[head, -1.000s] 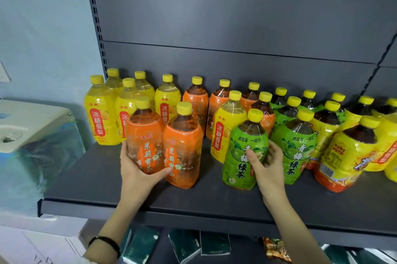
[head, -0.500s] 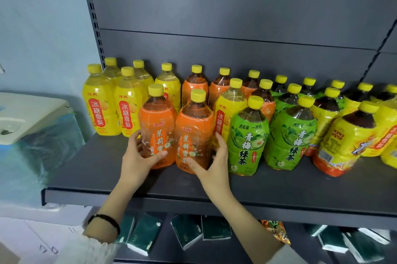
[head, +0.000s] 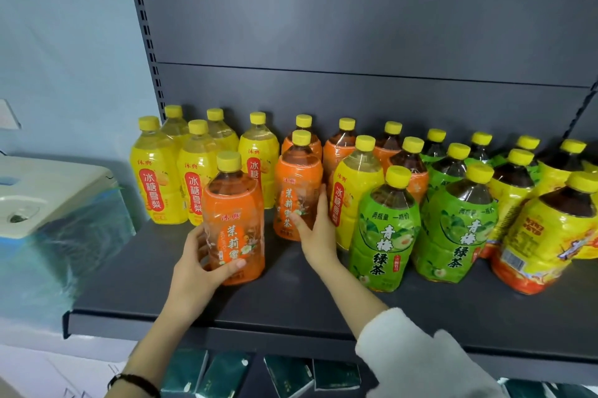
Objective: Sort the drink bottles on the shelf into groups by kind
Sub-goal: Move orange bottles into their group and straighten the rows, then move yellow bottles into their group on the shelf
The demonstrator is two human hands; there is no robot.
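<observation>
Bottles with yellow caps stand on a dark grey shelf [head: 323, 307]. My left hand [head: 197, 268] grips the lower part of an orange-label bottle [head: 233, 222] near the shelf's front. My right hand [head: 314, 229] holds a second orange-label bottle [head: 297, 190] further back, thumb and fingers round its lower right side. Yellow-label pear drink bottles [head: 158, 174] fill the back left. One yellow-label bottle [head: 354, 193] stands among other orange-label bottles [head: 339, 148] in the middle. Two green-label tea bottles [head: 385, 229] stand in front at the right, with more behind.
Yellow-and-red-label dark tea bottles [head: 550, 232] crowd the right end. A white machine wrapped in blue film [head: 48, 213] sits just left of the shelf. Dark green packets [head: 284, 375] lie on the lower shelf. The upright post [head: 145, 41] bounds the left.
My right hand has slid one orange-label bottle back toward the orange group. My left hand still holds the other orange-label bottle at the front. Before that, my right hand left the green-label bottle.
</observation>
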